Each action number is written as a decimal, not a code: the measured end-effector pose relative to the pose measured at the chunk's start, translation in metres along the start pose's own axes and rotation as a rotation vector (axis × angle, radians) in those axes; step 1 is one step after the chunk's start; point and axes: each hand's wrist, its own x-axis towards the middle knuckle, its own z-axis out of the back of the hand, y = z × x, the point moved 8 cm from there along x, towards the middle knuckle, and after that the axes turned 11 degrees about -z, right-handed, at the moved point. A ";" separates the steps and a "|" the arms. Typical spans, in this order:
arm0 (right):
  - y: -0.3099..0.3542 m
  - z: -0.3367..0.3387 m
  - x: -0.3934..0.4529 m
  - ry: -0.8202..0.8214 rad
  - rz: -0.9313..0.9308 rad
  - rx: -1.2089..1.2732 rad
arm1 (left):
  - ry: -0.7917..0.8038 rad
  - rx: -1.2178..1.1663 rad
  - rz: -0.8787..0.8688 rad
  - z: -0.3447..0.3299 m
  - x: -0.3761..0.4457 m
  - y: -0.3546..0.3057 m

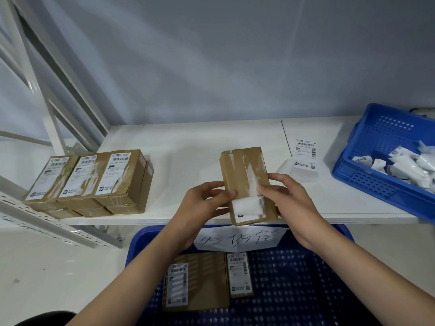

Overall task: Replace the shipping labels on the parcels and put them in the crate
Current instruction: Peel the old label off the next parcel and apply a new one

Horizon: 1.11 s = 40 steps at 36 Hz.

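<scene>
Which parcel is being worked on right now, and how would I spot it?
Look at the white shelf, just above the blue crate on the floor. The parcel is the brown box held in both hands at the shelf's front edge. Unlike the stacked boxes to the left, its label is mostly torn off.

A brown parcel is held over the front edge of the shelf, gripped at its left side by the left hand. A half-peeled white label is pinched by the right hand. Labelled parcels are stacked at the shelf's left end. New labels lie towards the right, beside a bin of crumpled labels. Two parcels lie in the crate below.
</scene>
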 end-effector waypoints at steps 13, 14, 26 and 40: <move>0.009 -0.006 -0.003 -0.031 0.185 -0.300 | -0.116 0.076 0.018 0.012 0.004 0.010; 0.011 -0.006 -0.005 -0.053 0.246 -0.390 | -0.140 0.122 0.014 0.016 0.005 0.011; 0.006 -0.040 -0.029 0.041 0.767 -0.930 | -0.263 0.404 -0.039 0.032 0.005 0.009; 0.002 -0.042 -0.025 0.042 0.733 -0.958 | -0.239 0.423 -0.020 0.025 0.004 0.015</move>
